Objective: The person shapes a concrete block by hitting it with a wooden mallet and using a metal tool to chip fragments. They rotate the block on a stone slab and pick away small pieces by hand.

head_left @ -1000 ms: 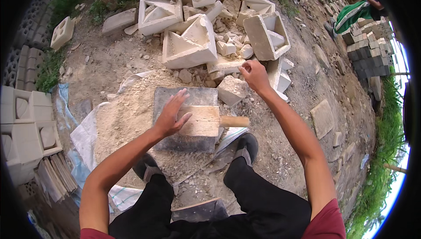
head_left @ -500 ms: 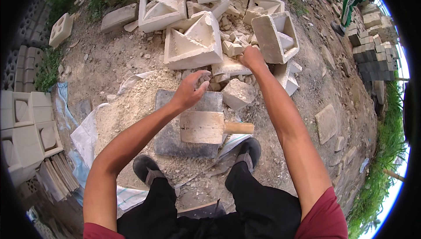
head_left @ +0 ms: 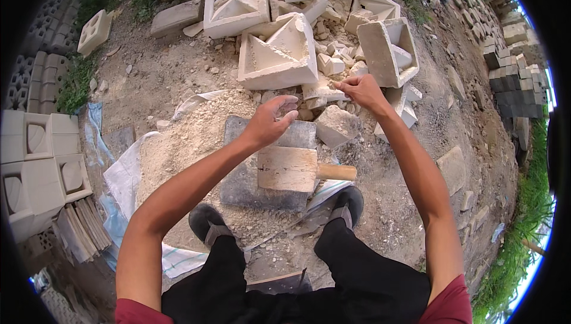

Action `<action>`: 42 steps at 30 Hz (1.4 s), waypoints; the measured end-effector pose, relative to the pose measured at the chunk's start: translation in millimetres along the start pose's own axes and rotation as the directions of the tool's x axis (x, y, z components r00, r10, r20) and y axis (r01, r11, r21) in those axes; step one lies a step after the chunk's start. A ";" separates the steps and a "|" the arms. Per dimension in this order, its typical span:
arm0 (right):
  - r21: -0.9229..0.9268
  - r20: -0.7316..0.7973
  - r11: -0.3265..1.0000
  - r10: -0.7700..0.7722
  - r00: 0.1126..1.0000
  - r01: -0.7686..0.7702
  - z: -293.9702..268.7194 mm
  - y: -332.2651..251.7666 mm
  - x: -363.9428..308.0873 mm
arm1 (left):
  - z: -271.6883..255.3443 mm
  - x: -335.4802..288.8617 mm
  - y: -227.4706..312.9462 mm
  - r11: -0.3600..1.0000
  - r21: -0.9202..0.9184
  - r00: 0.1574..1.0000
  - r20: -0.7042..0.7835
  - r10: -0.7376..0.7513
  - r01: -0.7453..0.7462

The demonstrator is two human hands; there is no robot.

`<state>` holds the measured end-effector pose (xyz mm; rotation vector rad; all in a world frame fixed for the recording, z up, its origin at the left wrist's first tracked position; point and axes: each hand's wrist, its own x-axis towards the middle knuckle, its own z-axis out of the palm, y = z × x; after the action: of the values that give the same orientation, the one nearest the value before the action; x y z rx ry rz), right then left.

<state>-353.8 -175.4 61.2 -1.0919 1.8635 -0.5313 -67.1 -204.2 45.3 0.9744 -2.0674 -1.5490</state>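
My left hand point(head_left: 272, 123) hovers over the far edge of a dark grey slab point(head_left: 239, 192), its fingers curved and apart with nothing visible in them. My right hand point(head_left: 365, 93) is in a pinch above a pale flat broken piece point(head_left: 321, 90); whatever is between the fingertips is too small to make out. On the slab lies a wooden mallet point(head_left: 287, 169) with a blocky head, its handle pointing right. A rough pale chunk point(head_left: 337, 126) rests by the slab's far right corner, below my right hand.
Cream moulded blocks point(head_left: 278, 56) and broken rubble point(head_left: 333, 56) lie ahead. Crushed pale grit point(head_left: 178, 157) covers a white sack point(head_left: 123, 172) on the left. Stacked blocks point(head_left: 44, 163) stand far left, grey bricks point(head_left: 516, 86) far right. My shoes flank the slab's near side.
My right hand has drawn back from the rubble toward me, its fingers now pinched. My left hand stays over the slab. The person in green at the upper right has mostly left the view.
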 end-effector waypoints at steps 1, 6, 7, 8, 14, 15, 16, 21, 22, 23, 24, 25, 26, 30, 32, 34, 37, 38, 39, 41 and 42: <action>0.220 0.169 0.974 0.024 0.985 -0.061 9.9 -13.5 -17.1 | -3.1 -5.4 4.5 1.000 -0.009 1.000 -0.004 -0.017 0.017; 0.472 0.427 0.850 0.011 0.904 -0.233 49.2 -46.9 -85.2 | -0.6 -26.9 21.5 0.985 -0.175 1.000 0.029 -0.003 0.008; 0.462 0.444 0.858 -0.003 0.896 -0.225 56.9 -46.1 -89.3 | -1.2 -34.4 18.3 0.975 -0.221 0.998 0.058 -0.012 0.024; 0.454 0.458 0.864 -0.019 0.889 -0.216 64.3 -45.0 -94.1 | -4.4 -42.2 15.2 0.964 -0.263 0.996 0.088 -0.016 0.039; 0.159 0.264 0.926 -0.375 0.889 0.344 98.1 -19.0 -132.3 | -18.4 -117.1 8.4 0.931 -0.306 0.980 0.052 -0.193 0.200; -0.011 0.204 0.846 -0.520 0.829 0.533 93.9 -9.0 -138.3 | -20.0 -130.7 2.6 0.932 -0.300 0.978 0.027 -0.206 0.205; -0.190 0.170 0.711 -0.656 0.736 0.677 89.4 0.8 -144.5 | -21.2 -145.2 -2.8 0.921 -0.296 0.964 -0.008 -0.266 0.252; -0.477 0.304 0.595 -0.579 0.757 0.647 101.2 55.1 -179.9 | -25.0 -197.6 -36.1 0.869 -0.136 0.874 -0.040 -0.485 0.476; -0.508 0.283 0.626 -0.528 0.801 0.592 105.8 57.0 -176.6 | -24.8 -201.7 -40.7 0.852 -0.081 0.854 -0.021 -0.520 0.517; -0.536 0.259 0.655 -0.472 0.843 0.532 111.1 57.1 -172.3 | -21.6 -203.8 -46.2 0.858 -0.109 0.861 -0.031 -0.507 0.501; -0.568 0.232 0.683 -0.403 0.885 0.459 112.6 56.8 -171.9 | -17.1 -203.3 -44.2 0.864 -0.118 0.868 -0.023 -0.496 0.490; -0.515 0.188 0.705 -0.462 0.867 0.488 110.9 56.4 -169.7 | -12.9 -200.5 -42.5 0.869 -0.127 0.875 -0.012 -0.484 0.479; -0.467 0.207 0.745 -0.432 0.878 0.476 107.9 53.3 -168.4 | -12.4 -197.7 -44.1 0.874 -0.133 0.881 -0.011 -0.474 0.468; -0.094 0.221 0.927 -0.335 0.916 0.362 96.9 40.4 -183.7 | 14.9 -179.0 -44.2 0.948 -0.026 0.946 -0.063 -0.317 0.316; 0.115 0.267 0.988 -0.128 0.955 0.101 95.9 19.8 -200.8 | 24.1 -163.7 -32.2 0.971 0.070 0.971 -0.090 -0.221 0.227; 0.088 0.211 0.988 -0.141 0.967 0.125 96.3 25.2 -203.9 | 28.6 -150.9 -20.8 0.956 0.098 0.961 -0.042 -0.274 0.277; 0.197 0.267 0.980 -0.060 0.962 0.007 100.9 19.8 -205.8 | 31.4 -141.3 -30.1 0.940 0.204 0.961 -0.114 -0.253 0.272; 0.132 0.246 0.988 -0.110 0.963 0.079 102.1 22.9 -205.1 | 30.4 -139.1 -32.0 0.932 0.220 0.955 -0.131 -0.265 0.288; 0.065 0.230 0.986 -0.161 0.960 0.150 102.7 25.4 -202.8 | 29.1 -138.2 -33.8 0.922 0.237 0.950 -0.150 -0.276 0.305; -0.070 0.187 0.959 -0.257 0.948 0.274 107.9 30.9 -200.4 | 25.5 -138.9 -42.0 0.938 0.130 0.940 -0.168 -0.298 0.321; -0.139 0.159 0.936 -0.302 0.940 0.324 112.6 33.3 -199.2 | 24.9 -139.6 -47.8 0.942 0.078 0.934 -0.178 -0.308 0.326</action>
<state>-229.5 19.1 74.4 -1.5132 1.6444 -0.4763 27.0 -94.4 6.8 1.4870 -1.9653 -1.4573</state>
